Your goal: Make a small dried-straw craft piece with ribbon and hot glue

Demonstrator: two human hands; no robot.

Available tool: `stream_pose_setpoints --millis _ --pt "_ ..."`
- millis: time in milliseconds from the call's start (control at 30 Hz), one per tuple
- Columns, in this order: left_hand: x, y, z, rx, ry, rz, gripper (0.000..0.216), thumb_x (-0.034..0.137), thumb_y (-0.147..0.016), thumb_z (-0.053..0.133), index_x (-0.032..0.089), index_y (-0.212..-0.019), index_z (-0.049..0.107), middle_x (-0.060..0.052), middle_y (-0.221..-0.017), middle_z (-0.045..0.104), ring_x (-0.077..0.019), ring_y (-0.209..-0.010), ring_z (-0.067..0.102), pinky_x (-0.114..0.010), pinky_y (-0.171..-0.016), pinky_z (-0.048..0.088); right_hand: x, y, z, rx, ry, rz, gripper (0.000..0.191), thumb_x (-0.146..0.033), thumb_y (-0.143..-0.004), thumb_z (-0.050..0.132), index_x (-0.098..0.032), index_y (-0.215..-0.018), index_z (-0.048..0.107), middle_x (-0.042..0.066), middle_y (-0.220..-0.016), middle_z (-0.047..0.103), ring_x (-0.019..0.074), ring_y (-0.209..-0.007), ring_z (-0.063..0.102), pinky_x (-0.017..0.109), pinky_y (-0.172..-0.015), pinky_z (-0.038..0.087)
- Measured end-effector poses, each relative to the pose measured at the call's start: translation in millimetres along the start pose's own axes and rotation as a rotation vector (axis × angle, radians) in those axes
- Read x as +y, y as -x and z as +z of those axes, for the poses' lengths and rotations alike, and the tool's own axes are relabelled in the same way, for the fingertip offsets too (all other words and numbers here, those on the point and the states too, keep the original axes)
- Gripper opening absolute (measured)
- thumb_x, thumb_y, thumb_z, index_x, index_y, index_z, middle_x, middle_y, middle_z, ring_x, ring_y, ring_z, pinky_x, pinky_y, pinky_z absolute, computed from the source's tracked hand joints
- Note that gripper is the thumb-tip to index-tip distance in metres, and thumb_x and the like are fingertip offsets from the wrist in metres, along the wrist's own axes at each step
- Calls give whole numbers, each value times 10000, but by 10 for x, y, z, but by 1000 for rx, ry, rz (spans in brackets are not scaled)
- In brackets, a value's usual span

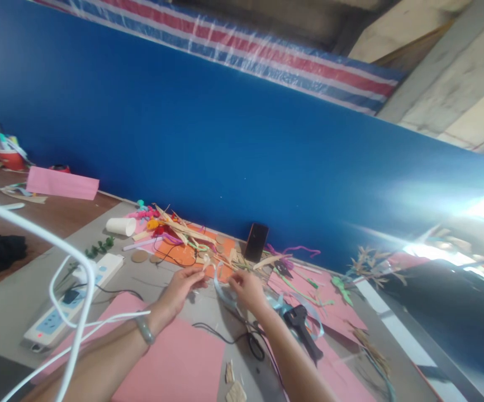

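Note:
My left hand [179, 290] is closed in a pinch over the middle of the table, thumb against fingers. A small pale scrap [207, 260] shows at its fingertips, too blurred to name. Just to the right, my right hand [246, 289] has its fingers curled together; what they hold, if anything, is hidden. A light blue ribbon [219, 287] loops up between the two hands, close to the right fingertips. Under my right forearm lie black-handled scissors [255, 347], and beside it a black glue gun [303, 330].
Pink paper sheets [183, 363] cover parts of the grey tabletop. A power strip [74, 301] and white cable [85, 312] are at left. Dry strips [183, 226], orange paper [175, 252] and a phone [256, 242] lie or lean along the blue partition [225, 139]. A white cup [120, 226] lies sideways.

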State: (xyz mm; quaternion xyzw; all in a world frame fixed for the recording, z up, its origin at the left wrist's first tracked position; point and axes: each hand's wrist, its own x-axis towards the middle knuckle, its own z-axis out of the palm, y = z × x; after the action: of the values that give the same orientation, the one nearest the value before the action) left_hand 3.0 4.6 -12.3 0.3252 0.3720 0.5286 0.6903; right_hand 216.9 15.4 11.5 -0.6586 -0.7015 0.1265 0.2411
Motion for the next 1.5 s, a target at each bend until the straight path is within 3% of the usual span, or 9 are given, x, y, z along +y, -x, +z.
stream_pose_setpoints --millis 133,233,400,533,700,833,1067,1267,1500 --pt "-6 -34 -23 -7 2 -2 263 315 -638 764 128 -811 696 -65 -753 729 -149 -632 659 -276 -719 494 -209 -166 377 20 -25 37 213 -317 -720 654 -188 -557 610 50 -613 664 207 -670 606 297 -692 356" --pt "17 -47 -23 -7 4 8 308 340 -637 766 133 -844 670 -65 -772 730 -137 -615 652 -267 -701 497 -250 -250 467 34 -105 52 203 -254 -679 674 -187 -524 562 43 -600 647 205 -691 597 301 -710 355" --pt "109 24 47 -9 8 29 307 366 -647 760 149 -828 641 -49 -778 717 -115 -584 622 -245 -651 487 -219 -155 363 -14 -367 31 229 -368 -763 590 -193 -620 556 41 -616 656 188 -620 591 284 -628 405" --pt "189 118 109 -92 16 81 234 355 -698 730 148 -767 646 -33 -744 694 -104 -590 602 -228 -642 472 -242 32 267 -119 -606 25 306 -494 -780 584 -188 -803 582 34 -655 684 179 -593 613 287 -600 459" --pt "271 208 168 -111 80 -18 242 323 -640 791 148 -707 637 15 -625 624 -83 -550 557 -202 -593 433 -349 191 155 -253 -1012 138 257 -365 -707 713 -172 -861 643 13 -680 670 142 -596 571 268 -613 434" --pt "299 244 188 -107 107 -93 219 282 -635 801 144 -712 649 19 -623 617 -78 -563 554 -191 -576 412 -490 234 55 -251 -1042 177 136 -283 -683 705 -172 -725 637 -31 -593 584 96 -520 449 230 -544 346" --pt "259 202 145 -150 207 -88 295 222 -596 825 145 -792 618 13 -653 647 -81 -590 569 -193 -612 424 -603 275 -10 -235 -929 210 278 -419 -724 706 -178 -681 574 -90 -495 371 58 -439 233 225 -449 143" --pt "242 178 123 -161 281 -47 423 241 -619 818 150 -957 580 44 -596 605 -76 -557 544 -197 -617 421 -558 305 20 -153 -889 236 288 -439 -736 690 -183 -690 565 -97 -469 339 62 -430 238 227 -443 143" --pt "250 186 140 -182 277 -89 519 240 -595 835 121 -1053 621 25 -605 610 -68 -543 517 -196 -585 394 -578 317 69 -125 -1028 231 331 -477 -712 711 -186 -689 555 -91 -503 335 62 -440 212 231 -441 126"
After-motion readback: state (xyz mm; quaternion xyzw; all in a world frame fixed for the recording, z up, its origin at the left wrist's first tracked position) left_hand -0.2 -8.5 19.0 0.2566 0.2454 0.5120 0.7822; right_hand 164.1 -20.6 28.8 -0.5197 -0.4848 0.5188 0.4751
